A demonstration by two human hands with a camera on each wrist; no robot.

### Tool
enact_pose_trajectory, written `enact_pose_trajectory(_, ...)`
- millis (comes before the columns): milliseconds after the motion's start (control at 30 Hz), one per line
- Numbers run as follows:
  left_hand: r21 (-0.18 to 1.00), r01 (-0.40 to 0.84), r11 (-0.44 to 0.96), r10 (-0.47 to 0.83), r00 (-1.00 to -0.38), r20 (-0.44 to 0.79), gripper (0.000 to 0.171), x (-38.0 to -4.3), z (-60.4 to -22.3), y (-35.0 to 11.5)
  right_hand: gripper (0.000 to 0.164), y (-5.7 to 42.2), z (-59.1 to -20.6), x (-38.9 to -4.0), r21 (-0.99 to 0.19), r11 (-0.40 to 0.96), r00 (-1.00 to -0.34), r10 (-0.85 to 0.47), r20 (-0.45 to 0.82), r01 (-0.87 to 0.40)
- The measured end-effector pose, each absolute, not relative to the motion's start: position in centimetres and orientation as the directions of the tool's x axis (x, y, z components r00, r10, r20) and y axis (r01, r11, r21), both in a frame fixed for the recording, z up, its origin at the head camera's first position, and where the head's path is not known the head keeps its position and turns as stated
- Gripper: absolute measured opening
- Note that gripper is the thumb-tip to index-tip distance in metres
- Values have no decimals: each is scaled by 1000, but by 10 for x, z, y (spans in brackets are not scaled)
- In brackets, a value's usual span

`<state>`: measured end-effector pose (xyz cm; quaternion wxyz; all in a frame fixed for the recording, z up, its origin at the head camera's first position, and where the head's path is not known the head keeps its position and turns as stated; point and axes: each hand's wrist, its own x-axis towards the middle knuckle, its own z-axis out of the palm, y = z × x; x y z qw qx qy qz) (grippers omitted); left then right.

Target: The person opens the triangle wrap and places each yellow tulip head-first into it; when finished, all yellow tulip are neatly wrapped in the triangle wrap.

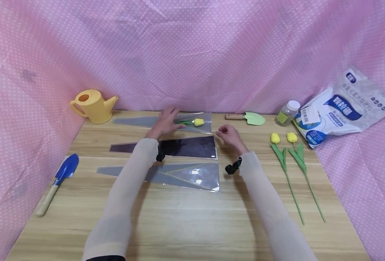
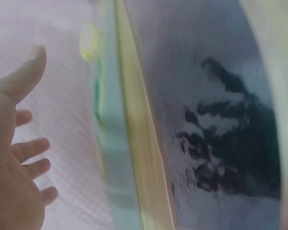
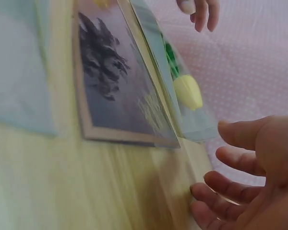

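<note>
A clear flower sleeve point(image 1: 130, 121) lies at the back of the table with a yellow tulip point(image 1: 198, 122) inside, its bloom near the wide end. My left hand point(image 1: 166, 123) is over the middle of this sleeve and hides part of the stem. In the left wrist view its thumb and fingers are spread apart and hold nothing. My right hand point(image 1: 229, 135) is just right of the sleeve's wide end, fingers loosely bent with nothing in them. Nearer to me lie a dark sleeve point(image 1: 189, 146) and a clear sleeve with yellow lines point(image 1: 192, 174), both partly under the left forearm.
Two yellow tulips point(image 1: 275, 138) lie at right. Behind them stand a capped bottle point(image 1: 287, 113) and a white bag point(image 1: 345, 107) against the pink curtain. A green trowel point(image 1: 254, 118) is at the back, a yellow watering can point(image 1: 96, 107) back left, a blue trowel point(image 1: 66, 166) at left.
</note>
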<state>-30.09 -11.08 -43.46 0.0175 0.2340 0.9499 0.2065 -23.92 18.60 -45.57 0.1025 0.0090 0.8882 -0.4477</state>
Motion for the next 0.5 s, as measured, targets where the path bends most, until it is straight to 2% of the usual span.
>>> enact_pose_trajectory(200,383,471,795,468,-877,108,77,-270,-433,-109,40,191,-457,-219,-780,622,-982,-94,-162,69)
enact_pose_trajectory(500,414,477,776,485,-870,94,74,-226,-437,-101,41,193,-458,-186,-800,600,-987,-118,-109,17)
